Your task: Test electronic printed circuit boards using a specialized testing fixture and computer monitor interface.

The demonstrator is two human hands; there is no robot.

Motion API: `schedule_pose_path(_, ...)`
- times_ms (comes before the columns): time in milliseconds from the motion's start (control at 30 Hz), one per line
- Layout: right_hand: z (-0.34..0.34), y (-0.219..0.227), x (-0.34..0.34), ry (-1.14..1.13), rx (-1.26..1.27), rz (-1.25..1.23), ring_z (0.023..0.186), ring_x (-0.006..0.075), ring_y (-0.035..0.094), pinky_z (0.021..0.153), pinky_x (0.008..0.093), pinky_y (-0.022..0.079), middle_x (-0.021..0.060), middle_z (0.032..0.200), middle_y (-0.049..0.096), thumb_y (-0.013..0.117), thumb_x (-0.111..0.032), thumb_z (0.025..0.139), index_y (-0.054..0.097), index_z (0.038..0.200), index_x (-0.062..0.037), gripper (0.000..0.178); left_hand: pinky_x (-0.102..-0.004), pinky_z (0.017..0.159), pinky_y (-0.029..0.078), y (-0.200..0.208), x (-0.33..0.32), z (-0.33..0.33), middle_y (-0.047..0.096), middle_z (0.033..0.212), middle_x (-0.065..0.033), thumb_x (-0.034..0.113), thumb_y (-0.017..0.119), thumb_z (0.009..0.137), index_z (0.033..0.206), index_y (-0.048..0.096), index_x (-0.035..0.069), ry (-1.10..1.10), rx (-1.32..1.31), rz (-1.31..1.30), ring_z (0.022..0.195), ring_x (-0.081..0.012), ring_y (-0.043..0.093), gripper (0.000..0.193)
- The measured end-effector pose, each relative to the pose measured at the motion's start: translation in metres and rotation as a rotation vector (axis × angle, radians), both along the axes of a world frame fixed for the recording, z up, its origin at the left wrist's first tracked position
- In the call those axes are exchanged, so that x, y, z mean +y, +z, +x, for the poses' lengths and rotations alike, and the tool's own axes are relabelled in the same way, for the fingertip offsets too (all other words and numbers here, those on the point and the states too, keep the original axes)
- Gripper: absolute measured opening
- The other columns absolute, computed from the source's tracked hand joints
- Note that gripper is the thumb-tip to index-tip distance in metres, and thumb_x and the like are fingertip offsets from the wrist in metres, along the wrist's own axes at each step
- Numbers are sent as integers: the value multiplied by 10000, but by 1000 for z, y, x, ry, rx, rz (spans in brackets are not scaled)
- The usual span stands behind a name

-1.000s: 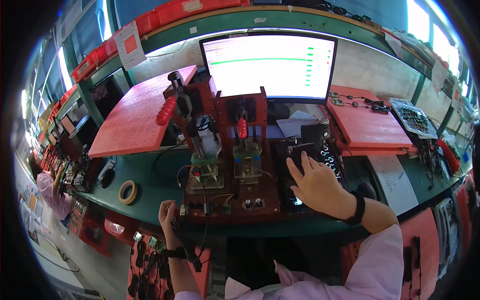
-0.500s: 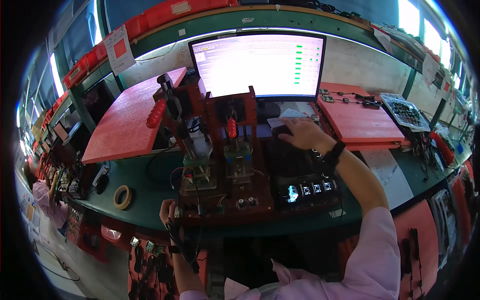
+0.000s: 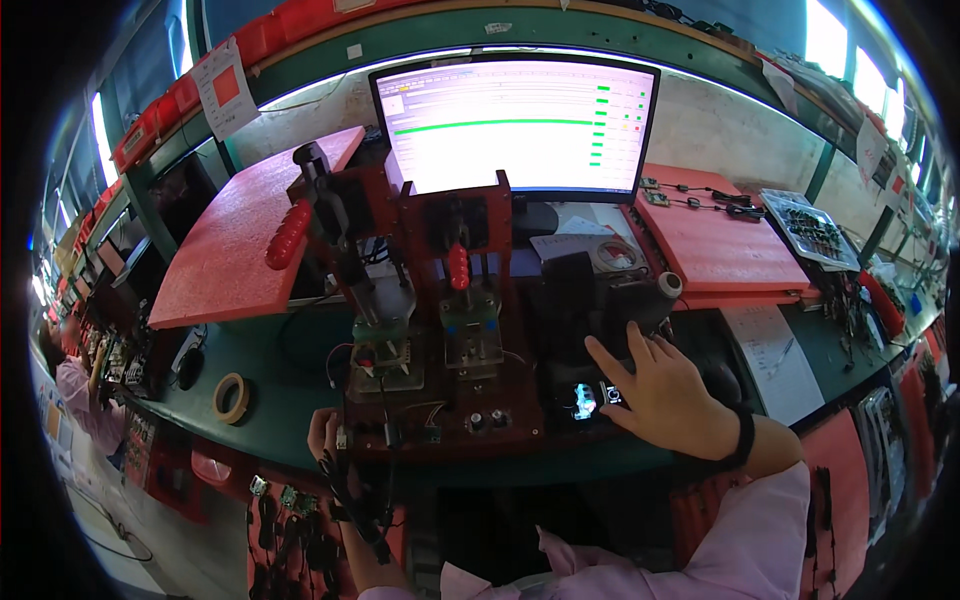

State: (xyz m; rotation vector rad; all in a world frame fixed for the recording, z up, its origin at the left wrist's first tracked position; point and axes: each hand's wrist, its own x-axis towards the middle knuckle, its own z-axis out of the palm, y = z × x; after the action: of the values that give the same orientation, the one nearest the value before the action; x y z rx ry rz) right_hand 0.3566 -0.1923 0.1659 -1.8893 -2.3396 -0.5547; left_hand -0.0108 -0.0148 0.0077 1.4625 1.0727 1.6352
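My left hand (image 3: pixel 322 432) is curled at the left front corner of a dark red test fixture (image 3: pixel 460 425), with a coiled black cable (image 3: pixel 350 500) hanging from its fingers. A small pale connector (image 3: pixel 343 438) shows beside the fingertips. My right hand (image 3: pixel 665 395) hovers with fingers spread over a black panel (image 3: pixel 560 400) that has small lit displays (image 3: pixel 584 400), covering part of it. Whether the fingers touch the panel is unclear. On the fixture stand two toggle clamps with red handles, one at the left (image 3: pixel 288 235) and one in the middle (image 3: pixel 458 267).
A lit monitor (image 3: pixel 520 130) stands behind the fixture. Pink foam boards lean at the left (image 3: pixel 250 230) and lie at the right (image 3: pixel 720 240). A tape roll (image 3: pixel 231 398) rests on the green bench. Cabled circuit boards (image 3: pixel 290 500) lie below, left. Another person (image 3: pixel 90 400) sits far left.
My right hand has come back from near the monitor's base to the lit panel. A long green bar now crosses the monitor. My left hand stays at the fixture's corner.
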Motion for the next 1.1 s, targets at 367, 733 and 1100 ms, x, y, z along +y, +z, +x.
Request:
schedule_pose_path(367, 39, -11, 90, -150, -30, 32, 1050, 403, 542, 871, 450, 436, 323, 1217, 467, 600, -452, 798, 313, 1401, -121, 745, -219, 577, 347, 7, -2, 6, 457, 659, 10, 117, 498, 875, 781, 525, -9, 1, 31, 51, 638, -57, 424, 159)
schedule_pose_path(733, 45, -8, 147, -289, 8, -117, 1186, 338, 469, 958, 458, 364, 259, 1268, 475, 448, -595, 848, 349, 1384, -109, 731, -234, 600, 353, 3, -2, 0, 474, 678, -13, 136, 491, 872, 786, 526, -21, -2, 42, 12, 658, -74, 431, 182)
schedule_pose_path(1100, 51, -6, 162, -284, 83, -193, 1178, 337, 477, 990, 485, 327, 224, 1199, 536, 398, -653, 838, 452, 1307, -76, 746, -226, 613, 365, 4, -1, 4, 477, 702, -16, 154, 477, 884, 809, 528, -19, 3, 34, 0, 664, -74, 445, 195)
